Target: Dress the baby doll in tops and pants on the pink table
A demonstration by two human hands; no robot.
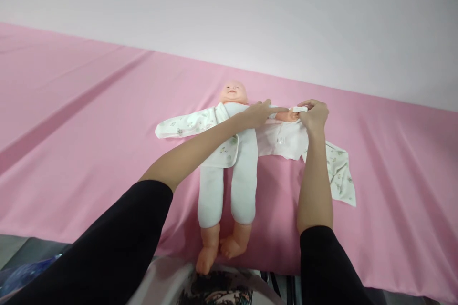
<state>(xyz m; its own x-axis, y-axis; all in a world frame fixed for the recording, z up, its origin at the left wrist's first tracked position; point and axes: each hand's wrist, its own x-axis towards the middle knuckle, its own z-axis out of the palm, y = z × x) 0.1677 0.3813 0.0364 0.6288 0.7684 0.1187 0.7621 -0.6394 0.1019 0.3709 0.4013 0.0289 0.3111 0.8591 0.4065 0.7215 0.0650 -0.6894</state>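
A baby doll [244, 176] in a white bodysuit lies on its back, its bare feet towards me. A white printed baby jacket [282, 140] covers one of its arms and part of its chest; the other half is spread out flat beside the doll. My left hand [258, 114] is at the doll's bare-handed arm [284, 116], one finger stretched along it and the rest closed about it, partly hidden. At the doll's hand, my right hand [315, 115] pinches a folded white edge of cloth [299, 109]. The jacket's loose sleeve [339, 171] lies beyond my right forearm.
A pink cloth [89, 143] with soft creases covers the table. Behind it stands a plain pale wall [229, 14]. The table's front edge runs just beneath the doll's feet, close to my body. Something blue and shiny [28, 274] shows at the lower left.
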